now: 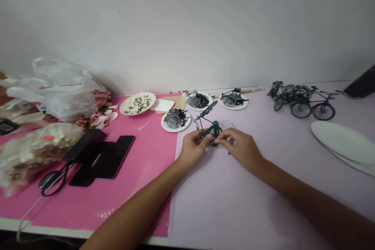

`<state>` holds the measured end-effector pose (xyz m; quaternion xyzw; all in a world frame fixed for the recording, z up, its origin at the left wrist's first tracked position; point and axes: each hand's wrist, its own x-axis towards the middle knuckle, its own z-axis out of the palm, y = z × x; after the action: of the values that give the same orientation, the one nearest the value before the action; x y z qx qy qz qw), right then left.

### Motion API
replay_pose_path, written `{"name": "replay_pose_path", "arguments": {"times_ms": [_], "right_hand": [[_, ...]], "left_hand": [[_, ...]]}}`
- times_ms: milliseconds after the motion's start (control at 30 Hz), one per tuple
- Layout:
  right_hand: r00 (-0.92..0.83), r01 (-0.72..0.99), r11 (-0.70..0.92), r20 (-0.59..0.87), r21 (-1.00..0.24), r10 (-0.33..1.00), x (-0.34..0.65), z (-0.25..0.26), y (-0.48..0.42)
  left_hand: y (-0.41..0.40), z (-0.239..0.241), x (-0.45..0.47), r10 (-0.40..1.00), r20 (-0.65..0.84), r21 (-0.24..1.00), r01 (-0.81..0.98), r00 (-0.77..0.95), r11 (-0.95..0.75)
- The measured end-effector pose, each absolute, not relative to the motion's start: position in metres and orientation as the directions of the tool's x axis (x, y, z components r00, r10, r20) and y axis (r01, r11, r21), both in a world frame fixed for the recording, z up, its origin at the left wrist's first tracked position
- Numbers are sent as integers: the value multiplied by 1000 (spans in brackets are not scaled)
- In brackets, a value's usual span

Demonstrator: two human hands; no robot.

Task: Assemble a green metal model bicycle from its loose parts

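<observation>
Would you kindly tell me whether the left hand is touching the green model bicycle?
Touching. In the head view, the left hand pinches the green model bicycle between thumb and fingers.

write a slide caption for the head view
Left hand holds a small green model bicycle, right hand at its side; plates of grey wheels beyond.

head-worn view, facing forward and down, table [222, 207] near, wall [187, 27] beyond

Illegible red lettering [100, 93] on plastic bag [63, 93]
</observation>
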<state>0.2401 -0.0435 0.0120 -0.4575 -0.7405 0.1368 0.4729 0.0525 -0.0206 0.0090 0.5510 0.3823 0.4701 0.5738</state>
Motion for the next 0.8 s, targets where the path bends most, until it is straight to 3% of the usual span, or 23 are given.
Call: {"name": "replay_pose_path", "arguments": {"times_ms": [133,267,567,800], "right_hand": [[-233,534,703,718,-469,656,240,14,-41],[-248,529,736,752,-423,610,239,16,-40],[-52,610,568,688,-552,724,239,13,-42],[-77,613,530,623,-586,779,239,10,-40]], "left_hand": [[-17,10,50,953,31,991,-132,300,9],[-15,15,46,935,-5,984,-162,355,67],[-14,15,47,935,-56,966,-219,349,140],[-17,17,51,942,-39,974,-198,332,110]]}}
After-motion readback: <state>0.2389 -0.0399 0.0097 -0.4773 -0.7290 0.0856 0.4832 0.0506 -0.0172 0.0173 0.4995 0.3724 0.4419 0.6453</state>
